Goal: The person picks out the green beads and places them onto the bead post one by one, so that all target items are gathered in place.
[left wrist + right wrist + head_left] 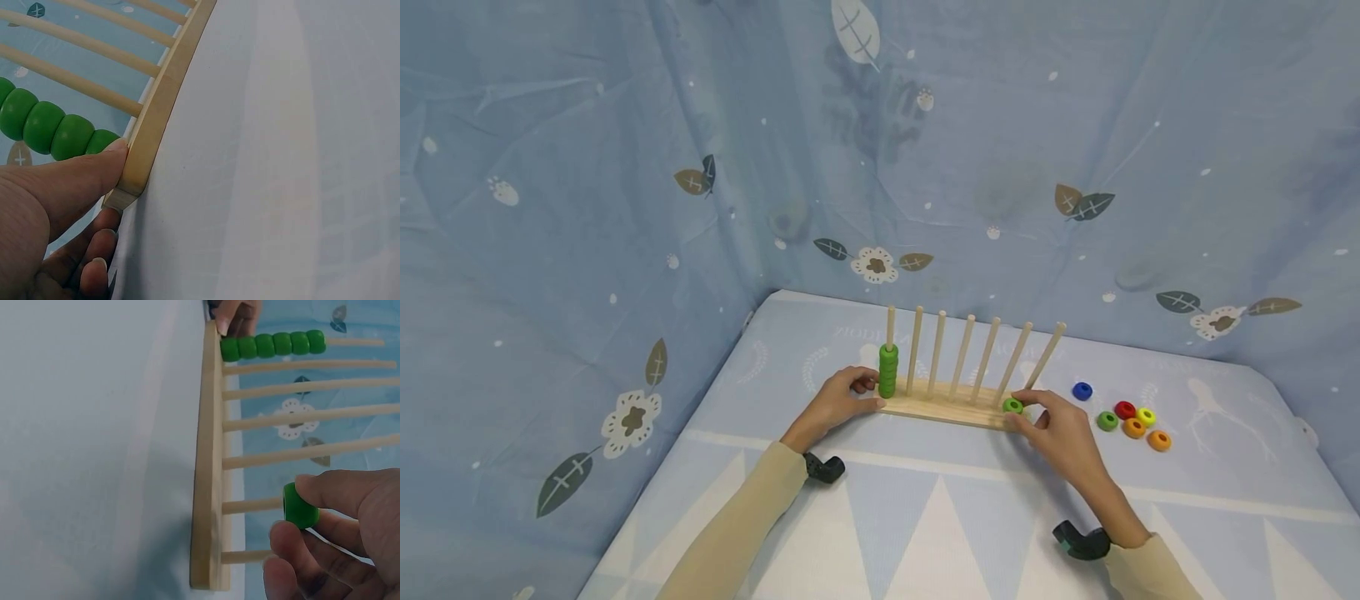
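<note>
A wooden base [936,403] carries several upright pegs [962,358] in a row. Green beads [888,372] are stacked on the leftmost peg, whose top stays bare. My left hand [838,400] grips the left end of the base; in the left wrist view its thumb [94,169] lies on the wood and its fingers curl around the end. Between thumb and fingers, my right hand [1060,429] pinches a single green bead [300,506] near the right-hand pegs. Whether that bead is around a peg I cannot tell.
To the right of the base lie loose beads: a blue one [1082,391], a red one [1125,409], a yellow one [1146,417], a green one [1107,421] and two orange ones [1159,440]. Patterned blue cloth [1000,167] hangs behind the table [925,517].
</note>
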Motion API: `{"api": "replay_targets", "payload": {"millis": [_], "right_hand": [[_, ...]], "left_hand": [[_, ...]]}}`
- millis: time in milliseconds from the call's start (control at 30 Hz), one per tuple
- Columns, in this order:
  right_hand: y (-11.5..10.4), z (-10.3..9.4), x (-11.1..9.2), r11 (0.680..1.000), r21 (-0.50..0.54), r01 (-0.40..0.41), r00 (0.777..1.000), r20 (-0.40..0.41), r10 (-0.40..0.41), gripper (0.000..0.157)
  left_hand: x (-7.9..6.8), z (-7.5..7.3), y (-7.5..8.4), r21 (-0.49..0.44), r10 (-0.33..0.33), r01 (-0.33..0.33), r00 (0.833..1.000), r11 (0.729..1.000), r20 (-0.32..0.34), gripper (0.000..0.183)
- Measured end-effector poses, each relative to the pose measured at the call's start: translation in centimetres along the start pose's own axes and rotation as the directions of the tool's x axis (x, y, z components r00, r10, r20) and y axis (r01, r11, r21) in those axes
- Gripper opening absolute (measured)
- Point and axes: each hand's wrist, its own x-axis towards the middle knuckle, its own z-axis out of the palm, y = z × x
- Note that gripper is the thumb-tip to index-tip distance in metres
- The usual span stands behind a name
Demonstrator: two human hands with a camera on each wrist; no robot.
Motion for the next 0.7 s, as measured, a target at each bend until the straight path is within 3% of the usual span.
{"api": "replay_targets", "payload": {"millis": [467, 700], "right_hand": [[-2.1, 0.6, 1.4, 0.997, 0.011, 0.077, 0.997, 0.008, -0.077, 0.032], [-3.0, 1.0, 1.6, 0.997, 0.019, 0.072, 0.997, 0.022, -0.072, 0.030]], "left_hand": [[0.0, 0.1, 0.0, 0.006, 0.002, -0.002, 1.000, 1.000, -0.005, 0.042], [0.0, 0.1, 0.0, 0.008, 0.002, -0.002, 1.000, 1.000, -0.007, 0.042]]}}
